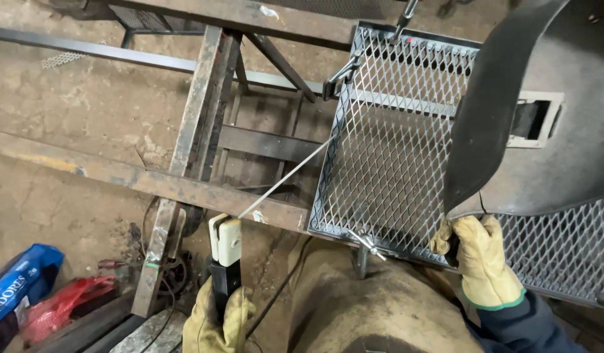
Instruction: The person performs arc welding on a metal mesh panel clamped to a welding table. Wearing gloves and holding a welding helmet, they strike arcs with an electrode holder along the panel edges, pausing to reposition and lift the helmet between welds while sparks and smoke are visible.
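Head view: blue printed bag (17, 284) beside red bag (63, 306), lower left floor.

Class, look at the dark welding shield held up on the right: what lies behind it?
Behind the welding shield the expanded-metal mesh panel continues, showing again below its lower edge. The right hand grips the shield's handle. How much mesh and frame the shield covers cannot be seen.

Both hands are wearing thick yellowish tan leather work gloves, looking pretty scuffed and grimy. The right hand (479, 261) glove is ending in a green-edged cuff, with a dark navy sleeve showing behind it. The left hand (217, 323) glove is looking creased and dirtier. Legs are wearing dusty, stained brownish trousers.
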